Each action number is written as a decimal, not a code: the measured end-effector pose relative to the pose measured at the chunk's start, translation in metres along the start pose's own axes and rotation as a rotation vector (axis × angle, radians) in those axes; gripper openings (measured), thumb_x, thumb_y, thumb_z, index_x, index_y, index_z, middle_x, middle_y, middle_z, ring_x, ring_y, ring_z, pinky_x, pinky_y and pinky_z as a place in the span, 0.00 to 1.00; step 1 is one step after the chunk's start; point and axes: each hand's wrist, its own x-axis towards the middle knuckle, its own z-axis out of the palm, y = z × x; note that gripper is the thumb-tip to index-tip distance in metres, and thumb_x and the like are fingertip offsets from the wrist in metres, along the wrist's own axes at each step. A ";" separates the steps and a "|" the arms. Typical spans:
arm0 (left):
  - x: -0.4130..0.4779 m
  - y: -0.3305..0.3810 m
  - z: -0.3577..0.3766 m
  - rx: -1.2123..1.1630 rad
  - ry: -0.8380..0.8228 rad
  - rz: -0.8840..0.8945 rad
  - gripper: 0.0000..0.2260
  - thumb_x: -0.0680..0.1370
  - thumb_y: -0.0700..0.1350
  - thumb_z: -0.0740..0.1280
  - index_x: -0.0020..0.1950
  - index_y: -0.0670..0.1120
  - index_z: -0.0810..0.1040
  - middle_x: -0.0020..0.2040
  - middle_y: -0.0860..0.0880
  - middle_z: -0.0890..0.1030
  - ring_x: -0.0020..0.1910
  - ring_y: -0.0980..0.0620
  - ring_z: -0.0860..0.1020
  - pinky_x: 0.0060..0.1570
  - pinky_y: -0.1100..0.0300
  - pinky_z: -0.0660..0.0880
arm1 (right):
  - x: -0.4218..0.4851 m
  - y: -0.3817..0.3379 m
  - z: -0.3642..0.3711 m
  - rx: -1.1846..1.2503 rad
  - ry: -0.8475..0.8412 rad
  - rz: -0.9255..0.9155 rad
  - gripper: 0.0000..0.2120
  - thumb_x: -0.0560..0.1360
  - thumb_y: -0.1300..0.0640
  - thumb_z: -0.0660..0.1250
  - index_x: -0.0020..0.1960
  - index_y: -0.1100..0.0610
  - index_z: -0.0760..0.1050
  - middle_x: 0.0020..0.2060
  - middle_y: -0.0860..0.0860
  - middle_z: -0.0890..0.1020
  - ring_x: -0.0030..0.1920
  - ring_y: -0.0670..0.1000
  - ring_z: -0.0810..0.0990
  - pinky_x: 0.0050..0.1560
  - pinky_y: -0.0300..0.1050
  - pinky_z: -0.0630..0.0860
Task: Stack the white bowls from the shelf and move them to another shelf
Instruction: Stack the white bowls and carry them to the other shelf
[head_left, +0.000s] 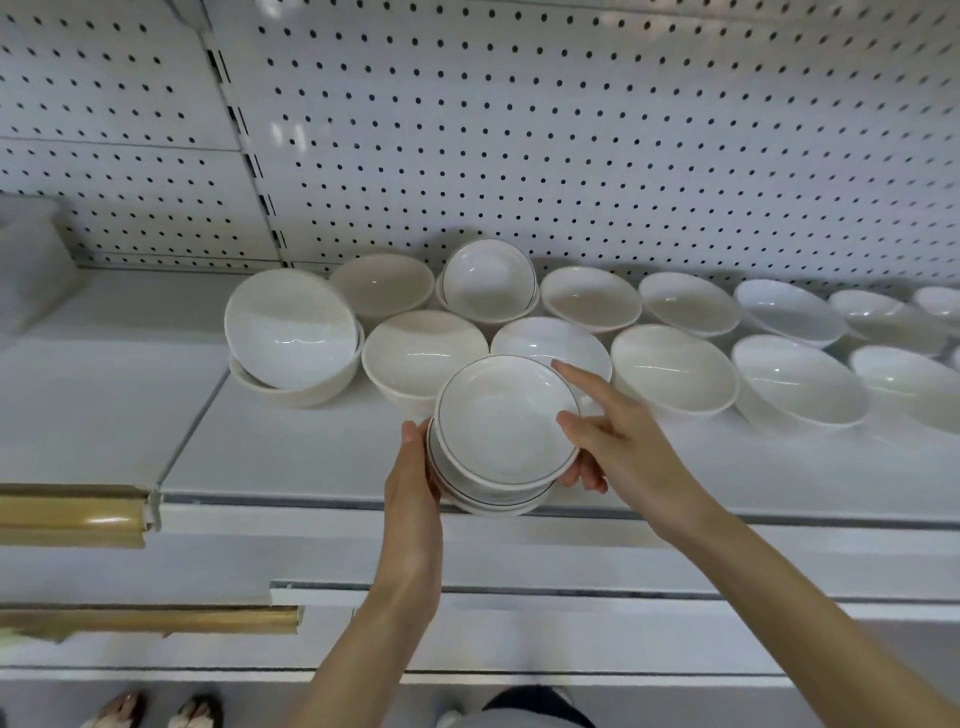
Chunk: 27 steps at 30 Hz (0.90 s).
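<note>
A small stack of white bowls with thin dark rim lines (501, 421) is held near the front edge of the white shelf (291, 447). My left hand (413, 467) cups the stack's left side. My right hand (618, 441) grips its right rim, thumb over the top bowl's edge and index finger pointing up. Behind it, many white bowls sit on the shelf in two rows: a tilted pair at the left (291, 332), another dark-rimmed stack at the back (488, 283), and single bowls (672, 369) running to the right.
A white pegboard wall (571, 130) backs the shelf. Lower shelves with gold-coloured edge strips (72, 512) lie at the left. A blurred white item (31, 260) sits far left on the shelf. Someone's feet (156, 709) show at the bottom.
</note>
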 end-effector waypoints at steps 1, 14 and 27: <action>0.000 0.000 0.000 0.001 -0.004 0.007 0.25 0.78 0.64 0.48 0.63 0.57 0.77 0.59 0.58 0.81 0.64 0.57 0.74 0.71 0.46 0.63 | 0.000 0.001 0.001 0.008 -0.002 0.016 0.21 0.80 0.65 0.59 0.67 0.44 0.68 0.19 0.49 0.75 0.20 0.43 0.71 0.23 0.34 0.67; 0.005 -0.006 -0.001 0.038 -0.025 0.017 0.30 0.72 0.71 0.54 0.68 0.58 0.72 0.65 0.55 0.77 0.67 0.55 0.72 0.72 0.48 0.62 | -0.002 0.006 0.008 0.024 -0.016 0.077 0.21 0.80 0.64 0.59 0.70 0.48 0.68 0.22 0.52 0.75 0.20 0.43 0.71 0.23 0.33 0.67; 0.005 -0.009 0.002 0.094 0.038 0.040 0.23 0.80 0.62 0.50 0.70 0.56 0.70 0.67 0.55 0.75 0.68 0.55 0.71 0.72 0.49 0.63 | 0.001 0.012 0.007 -0.019 -0.023 0.067 0.21 0.79 0.60 0.62 0.71 0.48 0.67 0.19 0.47 0.72 0.21 0.42 0.70 0.23 0.33 0.64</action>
